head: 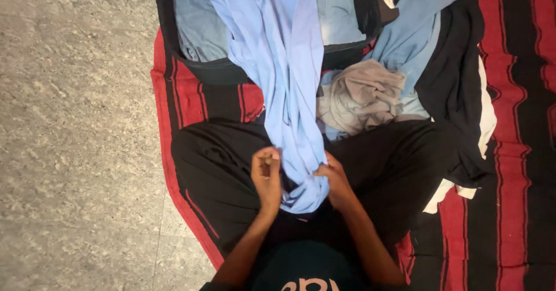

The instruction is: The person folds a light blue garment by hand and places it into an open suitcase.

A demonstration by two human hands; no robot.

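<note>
I see both hands pinching the light blue shirt [289, 94] w/ fingers closed: left hand [267, 178] & right hand [335, 182] at its lower end, over the lap, its top trailing into the open suitcase [202, 65].

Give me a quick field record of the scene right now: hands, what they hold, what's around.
left hand: gripping the near end of the long light blue cloth garment
right hand: gripping the same end from the other side
garment: stretched from the lap up over the open dark bag
beside it: crumpled grey cloth
underneath: red and black striped blanket on speckled stone floor
</note>
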